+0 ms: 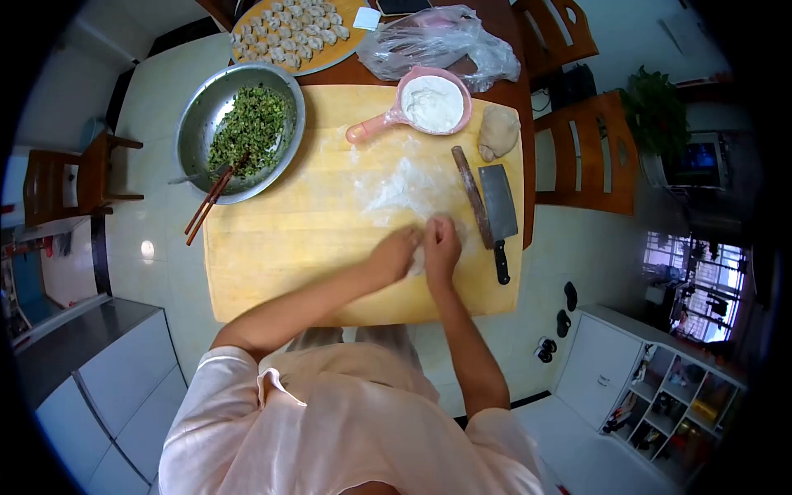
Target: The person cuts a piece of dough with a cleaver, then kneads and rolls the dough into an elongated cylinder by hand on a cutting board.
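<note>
Near the front right of the wooden board (pixel 280 256), my left hand (pixel 394 254) and my right hand (pixel 443 245) are close together with their fingers curled in. Whatever lies between or inside the fingers is too small and blurred to name. Just beyond them, white flour (pixel 400 188) is scattered on the board. A rolling pin (pixel 472 194) lies to the right of my right hand, and beside it is a cleaver (pixel 498 202) with a black handle. A lump of dough (pixel 498 134) rests at the board's back right corner.
A steel bowl (pixel 186 132) of chopped green filling, with chopsticks (pixel 206 205), is at the back left. A pink ladle (pixel 375 126) holds flour. Behind are a tray (pixel 346 49) of dumplings and a plastic bag (pixel 396 49). Chairs (pixel 586 148) stand to the right.
</note>
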The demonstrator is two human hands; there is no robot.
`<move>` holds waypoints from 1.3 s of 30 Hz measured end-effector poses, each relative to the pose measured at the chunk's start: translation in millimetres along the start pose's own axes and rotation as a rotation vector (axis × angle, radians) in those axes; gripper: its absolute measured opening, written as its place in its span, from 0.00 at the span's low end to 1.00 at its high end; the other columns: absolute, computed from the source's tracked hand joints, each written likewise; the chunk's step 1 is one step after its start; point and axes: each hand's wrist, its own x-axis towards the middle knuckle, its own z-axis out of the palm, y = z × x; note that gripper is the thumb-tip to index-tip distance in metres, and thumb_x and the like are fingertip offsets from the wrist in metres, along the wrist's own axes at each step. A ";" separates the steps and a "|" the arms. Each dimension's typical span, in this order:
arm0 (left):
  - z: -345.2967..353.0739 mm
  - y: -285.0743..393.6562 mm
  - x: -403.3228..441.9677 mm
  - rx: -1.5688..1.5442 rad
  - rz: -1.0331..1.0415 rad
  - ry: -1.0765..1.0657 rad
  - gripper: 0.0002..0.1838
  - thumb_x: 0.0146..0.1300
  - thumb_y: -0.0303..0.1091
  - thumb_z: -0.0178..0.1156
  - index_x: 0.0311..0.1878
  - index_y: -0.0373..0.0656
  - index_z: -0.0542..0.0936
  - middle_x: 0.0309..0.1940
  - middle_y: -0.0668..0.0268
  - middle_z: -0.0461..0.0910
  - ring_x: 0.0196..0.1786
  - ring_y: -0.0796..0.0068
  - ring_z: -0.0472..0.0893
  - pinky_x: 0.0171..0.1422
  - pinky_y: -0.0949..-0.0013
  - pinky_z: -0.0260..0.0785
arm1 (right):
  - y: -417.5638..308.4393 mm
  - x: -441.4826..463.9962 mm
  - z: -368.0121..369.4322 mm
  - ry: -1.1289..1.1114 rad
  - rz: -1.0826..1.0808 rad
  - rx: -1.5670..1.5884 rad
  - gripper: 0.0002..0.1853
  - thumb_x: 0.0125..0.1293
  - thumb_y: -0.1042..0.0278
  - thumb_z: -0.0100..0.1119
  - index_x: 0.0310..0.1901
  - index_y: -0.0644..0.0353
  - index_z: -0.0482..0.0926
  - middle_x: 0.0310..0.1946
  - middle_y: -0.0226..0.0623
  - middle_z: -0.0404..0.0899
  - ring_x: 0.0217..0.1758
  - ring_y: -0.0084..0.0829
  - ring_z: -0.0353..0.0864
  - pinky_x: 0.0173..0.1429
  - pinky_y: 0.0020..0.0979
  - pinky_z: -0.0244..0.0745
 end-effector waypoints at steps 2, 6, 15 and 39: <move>27.0 -5.0 -26.9 0.026 0.112 0.164 0.24 0.61 0.22 0.52 0.61 0.27 0.71 0.58 0.40 0.73 0.62 0.41 0.72 0.68 0.54 0.67 | -12.2 -27.7 7.4 0.132 -0.070 -0.027 0.11 0.74 0.65 0.50 0.46 0.60 0.79 0.37 0.45 0.80 0.41 0.46 0.79 0.47 0.41 0.74; 29.3 -33.8 -30.2 0.260 0.211 0.240 0.22 0.64 0.27 0.51 0.61 0.29 0.71 0.56 0.43 0.74 0.60 0.45 0.74 0.69 0.55 0.66 | -23.0 -39.0 36.2 0.250 -0.057 -0.179 0.11 0.72 0.67 0.50 0.49 0.59 0.79 0.42 0.44 0.81 0.45 0.47 0.78 0.51 0.43 0.73; 12.7 -39.4 42.7 0.308 -0.019 0.105 0.07 0.61 0.28 0.53 0.41 0.38 0.75 0.42 0.52 0.80 0.45 0.52 0.81 0.48 0.54 0.74 | 3.9 31.1 45.1 0.156 -0.010 -0.279 0.11 0.73 0.64 0.47 0.45 0.58 0.79 0.41 0.45 0.82 0.46 0.49 0.80 0.50 0.45 0.74; 36.4 -6.1 -34.2 0.366 -0.073 0.195 0.08 0.60 0.28 0.54 0.42 0.38 0.74 0.40 0.54 0.76 0.44 0.53 0.79 0.46 0.56 0.75 | -1.6 -43.1 31.1 0.106 -0.093 -0.105 0.09 0.69 0.69 0.52 0.46 0.57 0.80 0.37 0.44 0.82 0.44 0.48 0.80 0.49 0.43 0.74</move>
